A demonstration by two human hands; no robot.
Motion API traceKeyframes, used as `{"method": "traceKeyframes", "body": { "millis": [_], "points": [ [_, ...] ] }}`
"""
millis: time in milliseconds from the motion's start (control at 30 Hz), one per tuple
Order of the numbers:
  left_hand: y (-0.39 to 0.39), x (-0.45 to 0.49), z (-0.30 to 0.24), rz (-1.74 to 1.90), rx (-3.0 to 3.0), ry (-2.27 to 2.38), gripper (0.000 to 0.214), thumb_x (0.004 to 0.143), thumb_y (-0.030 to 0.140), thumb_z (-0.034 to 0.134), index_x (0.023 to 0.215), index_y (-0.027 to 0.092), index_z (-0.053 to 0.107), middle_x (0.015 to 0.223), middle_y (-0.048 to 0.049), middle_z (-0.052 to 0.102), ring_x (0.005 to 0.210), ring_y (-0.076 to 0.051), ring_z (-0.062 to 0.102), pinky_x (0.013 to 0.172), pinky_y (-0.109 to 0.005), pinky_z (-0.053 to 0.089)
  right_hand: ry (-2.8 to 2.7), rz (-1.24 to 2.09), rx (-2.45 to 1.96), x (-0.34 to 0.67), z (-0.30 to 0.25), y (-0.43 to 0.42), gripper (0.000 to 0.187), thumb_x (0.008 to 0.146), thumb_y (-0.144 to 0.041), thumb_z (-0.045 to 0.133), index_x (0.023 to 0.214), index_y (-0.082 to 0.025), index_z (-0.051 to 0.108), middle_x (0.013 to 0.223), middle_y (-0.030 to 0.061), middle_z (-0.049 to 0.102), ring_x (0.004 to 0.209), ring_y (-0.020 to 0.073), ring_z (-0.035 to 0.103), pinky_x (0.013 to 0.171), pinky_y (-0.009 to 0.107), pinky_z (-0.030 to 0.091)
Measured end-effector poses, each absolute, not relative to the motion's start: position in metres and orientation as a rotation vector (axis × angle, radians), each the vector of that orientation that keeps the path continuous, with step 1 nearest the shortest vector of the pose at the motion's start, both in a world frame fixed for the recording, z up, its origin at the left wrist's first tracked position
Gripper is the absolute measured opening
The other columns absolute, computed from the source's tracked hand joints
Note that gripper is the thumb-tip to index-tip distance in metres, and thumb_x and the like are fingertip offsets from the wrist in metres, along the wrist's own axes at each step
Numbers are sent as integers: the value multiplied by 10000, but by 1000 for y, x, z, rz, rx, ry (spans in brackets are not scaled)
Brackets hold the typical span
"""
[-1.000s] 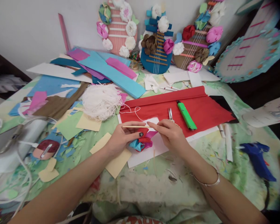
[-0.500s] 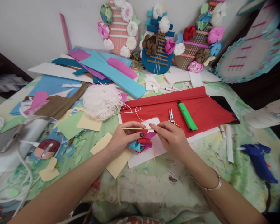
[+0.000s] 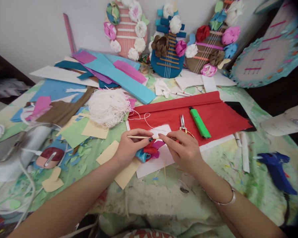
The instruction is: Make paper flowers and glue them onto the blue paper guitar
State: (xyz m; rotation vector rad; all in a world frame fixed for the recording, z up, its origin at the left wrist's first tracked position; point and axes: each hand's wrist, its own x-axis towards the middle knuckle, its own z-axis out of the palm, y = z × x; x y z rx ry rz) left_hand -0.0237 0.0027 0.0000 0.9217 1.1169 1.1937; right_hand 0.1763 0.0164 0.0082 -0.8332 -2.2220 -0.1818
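My left hand point(image 3: 130, 148) is closed around a bundle of folded blue, red and pink crepe paper point(image 3: 149, 152) and pinches a thin wooden stick point(image 3: 139, 137) that lies level across its fingers. My right hand point(image 3: 185, 150) is closed too, its fingertips pinching the stick's right end just above the paper. Both hands hover over a white sheet point(image 3: 161, 158) at the table's near middle. Small scissors point(image 3: 182, 124) and a green cutter point(image 3: 199, 122) lie on a red crepe sheet point(image 3: 213, 114) just behind my right hand.
A heap of white string point(image 3: 108, 107) sits behind my left hand. Coloured paper sheets point(image 3: 114, 74) and scraps cover the left and back. Decorated cardboard guitars point(image 3: 167, 46) lean on the wall. A blue glue gun point(image 3: 275, 168) lies at right, a white device with cables point(image 3: 12, 155) at left.
My right hand has slid slightly left and closed its fingers onto the stick's right end. The left hand holds its place with the paper bundle.
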Motion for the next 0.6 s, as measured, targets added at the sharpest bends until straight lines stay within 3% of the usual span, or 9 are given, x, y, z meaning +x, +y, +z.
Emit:
{"method": "traceKeyframes", "body": {
  "millis": [600],
  "points": [
    [4,-27,-3,1265,924,1146,164,629,223,796,756,162,711,783,-51,738,641,-147,682,564,-210,537,-2137,-131,-916,181,11,21,205,862,-82,543,957,-198,681,791,60,648,714,140,557,630,283,435]
  ]
}}
